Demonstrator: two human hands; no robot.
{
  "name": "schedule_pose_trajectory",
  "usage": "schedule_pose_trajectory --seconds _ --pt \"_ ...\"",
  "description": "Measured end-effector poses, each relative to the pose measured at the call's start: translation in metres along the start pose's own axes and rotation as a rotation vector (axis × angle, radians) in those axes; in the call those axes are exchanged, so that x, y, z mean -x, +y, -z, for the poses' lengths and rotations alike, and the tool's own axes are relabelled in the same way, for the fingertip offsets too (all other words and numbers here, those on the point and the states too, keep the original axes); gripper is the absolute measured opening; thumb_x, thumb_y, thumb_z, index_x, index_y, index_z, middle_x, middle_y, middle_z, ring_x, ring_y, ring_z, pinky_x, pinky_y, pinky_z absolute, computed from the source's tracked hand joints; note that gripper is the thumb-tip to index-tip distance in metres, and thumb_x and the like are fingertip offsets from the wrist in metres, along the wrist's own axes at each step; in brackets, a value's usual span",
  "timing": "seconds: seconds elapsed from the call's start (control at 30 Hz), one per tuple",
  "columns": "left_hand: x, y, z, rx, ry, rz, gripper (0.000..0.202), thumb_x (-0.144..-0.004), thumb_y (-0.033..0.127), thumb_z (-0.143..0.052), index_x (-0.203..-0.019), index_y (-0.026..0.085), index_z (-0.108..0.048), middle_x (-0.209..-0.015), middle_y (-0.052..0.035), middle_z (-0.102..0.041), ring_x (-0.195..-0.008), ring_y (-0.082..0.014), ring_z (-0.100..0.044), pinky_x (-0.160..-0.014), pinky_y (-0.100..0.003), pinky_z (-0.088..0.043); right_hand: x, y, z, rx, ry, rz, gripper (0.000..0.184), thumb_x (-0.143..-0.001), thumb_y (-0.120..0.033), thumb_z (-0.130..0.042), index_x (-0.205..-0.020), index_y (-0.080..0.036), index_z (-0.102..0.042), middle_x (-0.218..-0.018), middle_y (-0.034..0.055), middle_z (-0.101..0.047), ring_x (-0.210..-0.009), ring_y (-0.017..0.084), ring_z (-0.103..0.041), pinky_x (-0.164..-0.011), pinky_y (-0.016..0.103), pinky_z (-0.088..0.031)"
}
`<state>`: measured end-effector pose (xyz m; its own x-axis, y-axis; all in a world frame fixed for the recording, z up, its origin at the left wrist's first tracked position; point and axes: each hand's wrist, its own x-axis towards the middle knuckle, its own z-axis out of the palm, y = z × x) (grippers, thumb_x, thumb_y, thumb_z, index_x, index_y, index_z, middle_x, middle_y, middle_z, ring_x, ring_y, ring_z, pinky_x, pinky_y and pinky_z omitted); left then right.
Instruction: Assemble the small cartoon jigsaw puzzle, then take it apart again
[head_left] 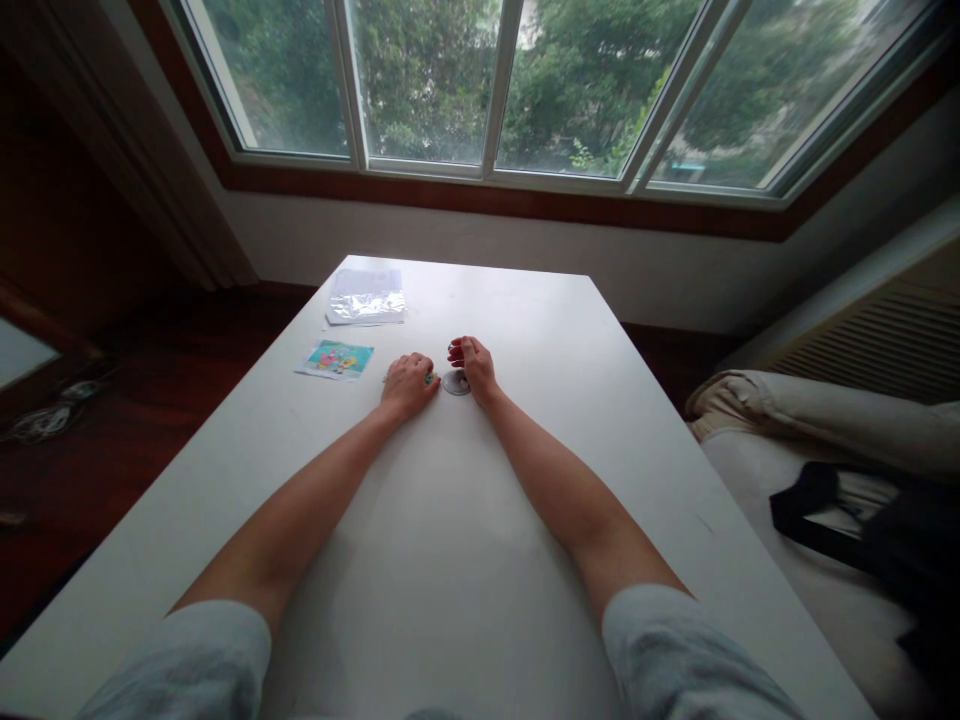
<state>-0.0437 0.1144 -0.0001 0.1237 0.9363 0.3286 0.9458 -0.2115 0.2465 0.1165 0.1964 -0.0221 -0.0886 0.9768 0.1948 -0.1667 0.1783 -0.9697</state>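
Note:
My left hand (409, 383) rests on the white table with its fingers curled. A small multicoloured thing (430, 378) shows between its thumb and fingers, too small to name. My right hand (474, 366) is held just to the right, fingers bent inward and pressed near one another; whatever they may hold is hidden. Below its fingertips lies a small round greyish disc (454, 383), partly covered by the hand. A printed card (337, 360) with a turquoise and pink picture lies flat to the left of my left hand.
Near the table's far left corner lies a shiny clear plastic packet (367, 298) with white sheets. The white table (435, 580) ends short of the wall below the window (427, 80). On the right stands a pale couch (750, 470) with a black bag-like item (810, 500).

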Motion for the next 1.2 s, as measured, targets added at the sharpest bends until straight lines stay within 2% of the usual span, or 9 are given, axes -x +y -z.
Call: schedule_pose_trajectory --seconds 0.2,0.43,0.6,0.73,0.8,0.87,1.03,1.2 --pt "0.000 -0.001 0.000 0.001 0.023 0.008 0.011 -0.091 0.027 -0.059 -0.099 0.022 -0.065 -0.110 -0.0109 -0.061 -0.108 -0.0277 -0.054 -0.096 -0.042 -0.044 0.000 0.001 0.001 -0.009 -0.005 0.013 0.049 -0.089 -0.068 -0.054 -0.091 -0.021 -0.066 -0.080 0.0027 -0.068 -0.068 0.014 -0.065 -0.058 0.026 -0.051" --pt "0.001 0.000 0.003 -0.002 0.030 0.045 0.015 -0.089 0.021 -0.057 -0.100 0.022 -0.067 -0.110 -0.0108 -0.062 -0.111 -0.0283 -0.053 -0.096 -0.042 -0.044 -0.001 0.003 0.001 -0.009 -0.007 0.016 0.052 -0.089 -0.070 -0.054 -0.092 -0.020 -0.066 -0.080 0.0028 -0.068 -0.066 0.013 -0.064 -0.058 0.025 -0.051" --pt "0.009 -0.002 0.008 -0.024 0.087 0.170 0.027 -0.094 0.034 -0.056 -0.114 0.022 -0.068 -0.124 -0.0121 -0.062 -0.121 -0.0306 -0.051 -0.107 -0.046 -0.039 -0.001 0.002 0.001 -0.035 -0.021 0.001 0.053 -0.087 -0.072 -0.055 -0.092 -0.021 -0.066 -0.079 0.0019 -0.067 -0.066 0.013 -0.064 -0.058 0.024 -0.051" --pt "0.017 -0.007 0.003 -0.048 0.045 0.282 0.058 -0.092 0.054 -0.058 -0.140 0.022 -0.057 -0.149 -0.0168 -0.051 -0.138 -0.0374 -0.040 -0.116 -0.055 -0.029 0.001 -0.001 0.001 -0.043 -0.026 -0.008 0.052 -0.088 -0.072 -0.055 -0.091 -0.021 -0.066 -0.079 0.0017 -0.068 -0.066 0.013 -0.064 -0.058 0.024 -0.051" --pt "0.018 -0.008 -0.001 -0.058 -0.008 0.266 0.069 -0.091 0.060 -0.057 -0.148 0.022 -0.050 -0.154 -0.0186 -0.046 -0.143 -0.0396 -0.036 -0.118 -0.058 -0.025 0.001 -0.002 0.001 -0.045 -0.021 -0.012 0.052 -0.087 -0.072 -0.055 -0.090 -0.021 -0.066 -0.078 0.0015 -0.067 -0.065 0.012 -0.064 -0.058 0.024 -0.050" --pt "0.017 -0.008 -0.003 -0.068 -0.045 0.218 0.070 -0.092 0.060 -0.056 -0.152 0.024 -0.046 -0.157 -0.0184 -0.042 -0.145 -0.0397 -0.034 -0.119 -0.059 -0.022 0.001 -0.002 0.001 -0.049 -0.021 -0.017 0.052 -0.087 -0.072 -0.056 -0.090 -0.021 -0.065 -0.077 0.0014 -0.067 -0.065 0.012 -0.064 -0.058 0.024 -0.050" --pt "0.012 -0.007 -0.003 -0.055 -0.093 0.102 0.051 -0.100 0.050 -0.048 -0.146 0.031 -0.053 -0.157 -0.0136 -0.044 -0.145 -0.0343 -0.036 -0.120 -0.057 -0.023 -0.001 0.001 0.001 -0.055 -0.025 -0.006 0.052 -0.088 -0.072 -0.056 -0.090 -0.021 -0.066 -0.077 0.0012 -0.067 -0.064 0.012 -0.064 -0.057 0.024 -0.050" --pt "0.008 -0.007 0.003 -0.064 -0.081 0.063 0.041 -0.100 0.040 -0.049 -0.137 0.030 -0.061 -0.152 -0.0115 -0.050 -0.141 -0.0303 -0.041 -0.120 -0.056 -0.025 0.001 -0.003 0.002 -0.057 -0.023 -0.004 0.053 -0.087 -0.073 -0.057 -0.090 -0.020 -0.066 -0.077 0.0015 -0.068 -0.064 0.012 -0.064 -0.056 0.024 -0.050"
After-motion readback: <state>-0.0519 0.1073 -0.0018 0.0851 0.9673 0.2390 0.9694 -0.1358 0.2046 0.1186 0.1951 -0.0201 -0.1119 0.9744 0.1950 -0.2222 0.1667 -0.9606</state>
